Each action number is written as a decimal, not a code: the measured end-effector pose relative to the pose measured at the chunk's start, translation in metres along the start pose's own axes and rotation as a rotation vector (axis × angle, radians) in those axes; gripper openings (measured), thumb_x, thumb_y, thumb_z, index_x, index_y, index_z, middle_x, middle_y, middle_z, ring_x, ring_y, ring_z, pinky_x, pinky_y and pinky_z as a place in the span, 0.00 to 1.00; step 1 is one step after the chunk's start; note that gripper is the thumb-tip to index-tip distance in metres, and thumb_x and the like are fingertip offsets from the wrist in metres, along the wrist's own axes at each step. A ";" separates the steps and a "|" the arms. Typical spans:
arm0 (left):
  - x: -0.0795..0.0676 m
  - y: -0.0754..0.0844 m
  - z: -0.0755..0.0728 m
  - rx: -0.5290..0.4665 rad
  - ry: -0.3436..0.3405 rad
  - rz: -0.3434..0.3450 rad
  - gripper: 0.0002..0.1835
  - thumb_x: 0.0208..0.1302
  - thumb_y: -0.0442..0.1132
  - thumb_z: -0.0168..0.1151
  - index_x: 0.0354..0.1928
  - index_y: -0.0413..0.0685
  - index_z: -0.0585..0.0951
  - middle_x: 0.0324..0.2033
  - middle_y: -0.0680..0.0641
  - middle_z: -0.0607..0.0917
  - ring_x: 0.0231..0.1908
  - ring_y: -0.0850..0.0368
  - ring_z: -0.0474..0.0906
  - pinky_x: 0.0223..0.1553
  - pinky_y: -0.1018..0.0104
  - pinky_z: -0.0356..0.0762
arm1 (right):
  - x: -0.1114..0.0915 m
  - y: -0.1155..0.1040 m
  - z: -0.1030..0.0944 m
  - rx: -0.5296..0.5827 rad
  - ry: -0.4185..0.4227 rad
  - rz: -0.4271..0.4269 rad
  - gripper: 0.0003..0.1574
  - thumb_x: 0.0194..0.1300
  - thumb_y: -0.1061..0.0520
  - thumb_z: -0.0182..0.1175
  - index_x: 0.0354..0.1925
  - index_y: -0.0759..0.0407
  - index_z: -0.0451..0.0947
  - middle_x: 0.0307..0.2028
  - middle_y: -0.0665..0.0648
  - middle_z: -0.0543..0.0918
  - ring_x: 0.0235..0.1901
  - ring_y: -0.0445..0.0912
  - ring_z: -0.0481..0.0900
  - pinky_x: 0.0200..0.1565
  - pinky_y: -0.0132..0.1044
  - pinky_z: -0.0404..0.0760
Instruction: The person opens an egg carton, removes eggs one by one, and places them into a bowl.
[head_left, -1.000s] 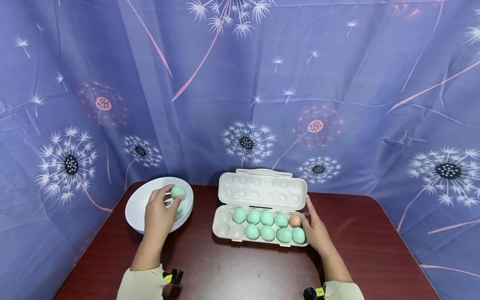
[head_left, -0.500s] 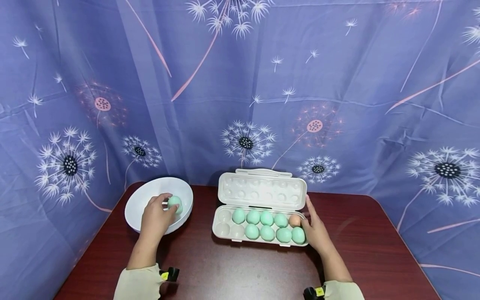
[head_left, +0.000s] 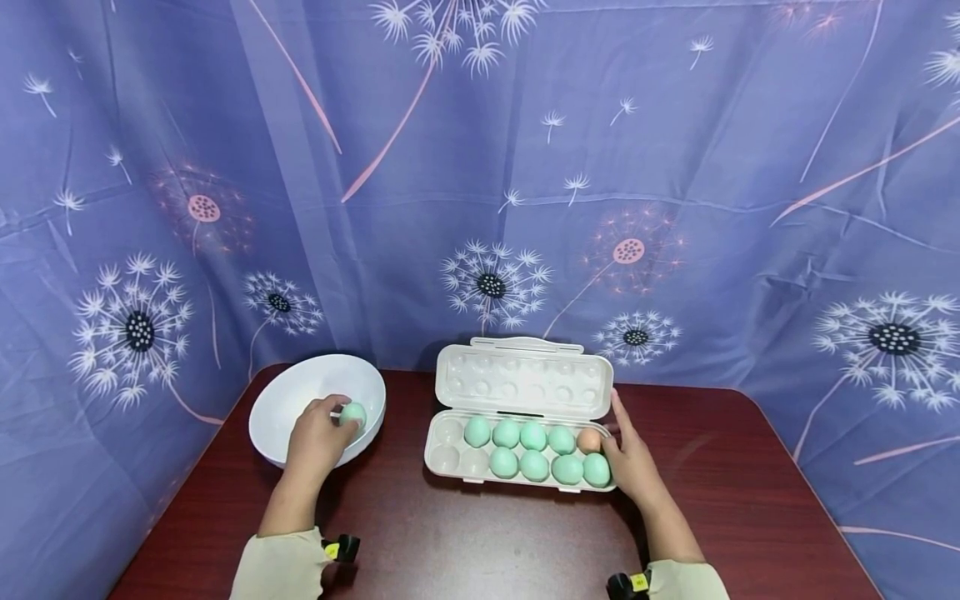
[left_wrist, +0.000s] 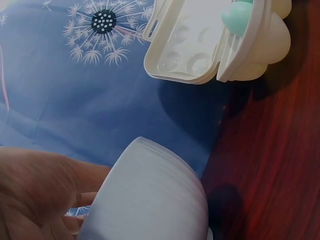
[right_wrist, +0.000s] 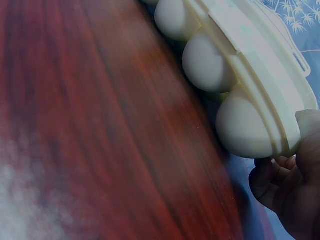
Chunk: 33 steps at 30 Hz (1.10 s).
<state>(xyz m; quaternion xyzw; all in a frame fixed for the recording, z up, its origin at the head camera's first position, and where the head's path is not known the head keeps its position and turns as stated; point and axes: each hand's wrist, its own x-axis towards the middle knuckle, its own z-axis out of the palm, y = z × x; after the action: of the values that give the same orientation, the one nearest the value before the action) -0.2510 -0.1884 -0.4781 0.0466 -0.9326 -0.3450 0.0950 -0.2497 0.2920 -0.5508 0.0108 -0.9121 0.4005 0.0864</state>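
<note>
In the head view my left hand (head_left: 315, 437) reaches over the right side of a white bowl (head_left: 279, 410). Its thumb and fingers are around a pale green egg (head_left: 353, 415) low inside it. The left wrist view shows the bowl's outer wall (left_wrist: 155, 195) hiding the fingertips. An open white plastic egg box (head_left: 525, 382) lies to the right, holding several green eggs (head_left: 534, 465) and one brown egg (head_left: 589, 440). Three cups at its left end hold no egg. My right hand (head_left: 637, 471) grips the box's right end, thumb at the rim and fingers below, as the right wrist view shows.
Both containers stand toward the back of a dark red wooden table (head_left: 465, 542). A blue curtain (head_left: 405, 250) with dandelion prints hangs right behind the table and along both sides. The egg box's lid leans back near the curtain.
My left hand has lowered the green egg deeper into the bowl; a second green egg seen under it earlier no longer shows. The right hand and egg box have stayed in place.
</note>
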 end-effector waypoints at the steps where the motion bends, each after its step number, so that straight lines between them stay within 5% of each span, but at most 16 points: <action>1: 0.000 -0.001 0.001 0.002 -0.001 0.003 0.23 0.58 0.36 0.67 0.56 0.35 0.80 0.48 0.32 0.83 0.44 0.39 0.83 0.48 0.45 0.76 | 0.000 0.000 0.000 -0.002 -0.002 0.000 0.49 0.74 0.62 0.49 0.82 0.41 0.38 0.53 0.67 0.82 0.48 0.55 0.80 0.48 0.46 0.76; 23: -0.001 0.002 0.004 0.048 -0.036 0.038 0.21 0.56 0.34 0.69 0.52 0.33 0.82 0.42 0.32 0.84 0.44 0.36 0.82 0.49 0.42 0.76 | 0.001 -0.001 0.000 0.004 0.018 -0.022 0.49 0.73 0.64 0.50 0.82 0.43 0.41 0.51 0.66 0.83 0.42 0.52 0.80 0.46 0.45 0.76; 33: -0.001 0.000 0.008 0.069 -0.034 0.050 0.21 0.55 0.34 0.69 0.52 0.33 0.83 0.42 0.32 0.84 0.45 0.36 0.82 0.49 0.41 0.77 | 0.000 -0.001 -0.001 0.001 -0.011 0.004 0.49 0.75 0.63 0.49 0.82 0.41 0.37 0.53 0.67 0.82 0.48 0.54 0.80 0.48 0.47 0.77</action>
<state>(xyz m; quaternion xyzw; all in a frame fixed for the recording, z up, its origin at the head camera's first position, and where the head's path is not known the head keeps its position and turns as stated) -0.2514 -0.1833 -0.4837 0.0207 -0.9464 -0.3108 0.0859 -0.2495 0.2918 -0.5493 0.0111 -0.9124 0.4011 0.0807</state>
